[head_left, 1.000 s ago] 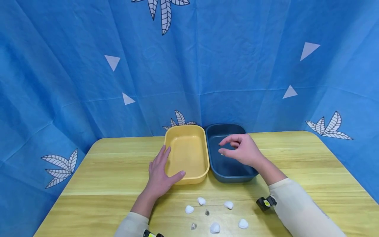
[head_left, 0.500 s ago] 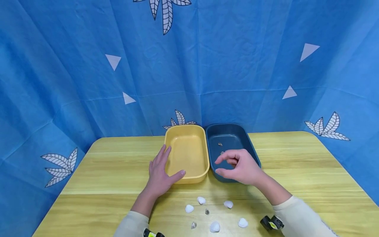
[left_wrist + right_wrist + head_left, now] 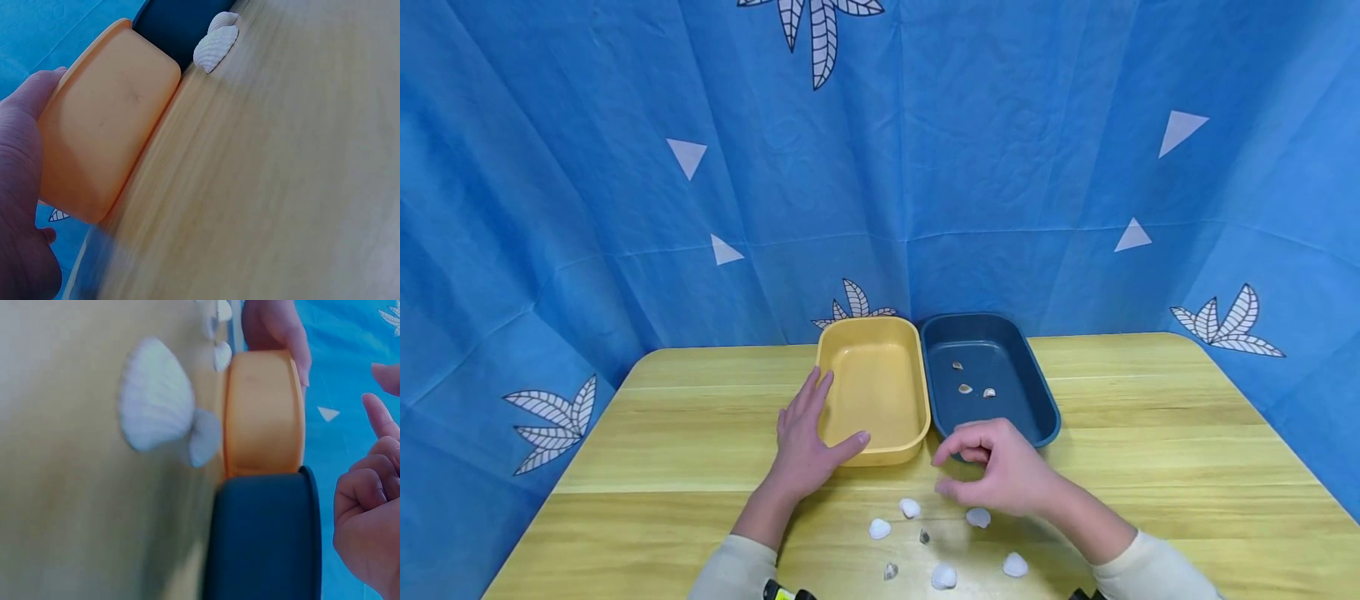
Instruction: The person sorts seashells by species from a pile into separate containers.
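Note:
My left hand (image 3: 805, 446) rests on the yellow tray (image 3: 873, 458), its fingers along the left side and its thumb at the near rim. My right hand (image 3: 1003, 471) hovers in front of the dark blue tray's (image 3: 1048, 408) near edge, thumb and index finger apart with nothing between them. In the right wrist view its other fingers look bent. Below it lies a white seashell (image 3: 978, 517), partly covered by the hand's outline. Three small brownish shells lie in the blue tray, one being a snail-like shell (image 3: 957, 365). Nothing shows inside the yellow tray.
Several shells are scattered on the wooden table (image 3: 1150, 433) in front of the trays: white ribbed shells (image 3: 943, 576) and two small dark shells (image 3: 891, 571). The trays stand side by side, touching or nearly so. A blue patterned curtain (image 3: 970, 167) hangs behind the table.
My right hand has drawn back from above the blue tray toward the shells on the table, uncovering the three small shells inside. My left hand stays put.

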Available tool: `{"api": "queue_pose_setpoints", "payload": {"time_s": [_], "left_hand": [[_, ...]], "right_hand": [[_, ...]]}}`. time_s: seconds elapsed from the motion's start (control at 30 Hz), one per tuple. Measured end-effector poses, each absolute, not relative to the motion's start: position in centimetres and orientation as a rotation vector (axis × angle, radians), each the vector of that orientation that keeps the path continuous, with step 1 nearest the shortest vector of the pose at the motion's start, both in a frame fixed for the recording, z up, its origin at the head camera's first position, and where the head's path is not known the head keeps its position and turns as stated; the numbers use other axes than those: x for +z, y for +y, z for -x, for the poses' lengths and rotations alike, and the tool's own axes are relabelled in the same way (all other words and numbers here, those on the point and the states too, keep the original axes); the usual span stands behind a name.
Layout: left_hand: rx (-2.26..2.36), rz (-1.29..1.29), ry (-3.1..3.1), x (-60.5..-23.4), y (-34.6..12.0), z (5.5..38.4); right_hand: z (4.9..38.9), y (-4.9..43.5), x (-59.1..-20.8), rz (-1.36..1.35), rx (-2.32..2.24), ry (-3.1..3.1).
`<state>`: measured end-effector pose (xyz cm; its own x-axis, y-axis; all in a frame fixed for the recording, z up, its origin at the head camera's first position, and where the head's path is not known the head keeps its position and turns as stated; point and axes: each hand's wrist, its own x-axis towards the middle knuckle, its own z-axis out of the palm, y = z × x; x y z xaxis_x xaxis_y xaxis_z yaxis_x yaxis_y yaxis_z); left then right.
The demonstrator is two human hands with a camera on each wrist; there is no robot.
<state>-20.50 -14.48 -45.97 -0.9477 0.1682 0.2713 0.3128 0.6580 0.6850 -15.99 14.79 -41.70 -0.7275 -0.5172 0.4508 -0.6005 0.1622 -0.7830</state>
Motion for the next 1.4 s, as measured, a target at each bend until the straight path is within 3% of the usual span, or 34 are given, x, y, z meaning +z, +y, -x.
{"api": "queue_pose_setpoints", "payload": {"time_s": [0.6, 1.4], "left_hand": [[-1.162, 0.405, -2.674, -46.1, -14.5, 20.4], [-1.183, 0.402, -2.684, -45.9, -14.5, 20.3]], "right_hand": [[14.9, 13.5, -44.7, -1.304, 1.574, -2.469], [15.1, 13.2, -46.1, -1.294, 1.472, -2.733]]}}
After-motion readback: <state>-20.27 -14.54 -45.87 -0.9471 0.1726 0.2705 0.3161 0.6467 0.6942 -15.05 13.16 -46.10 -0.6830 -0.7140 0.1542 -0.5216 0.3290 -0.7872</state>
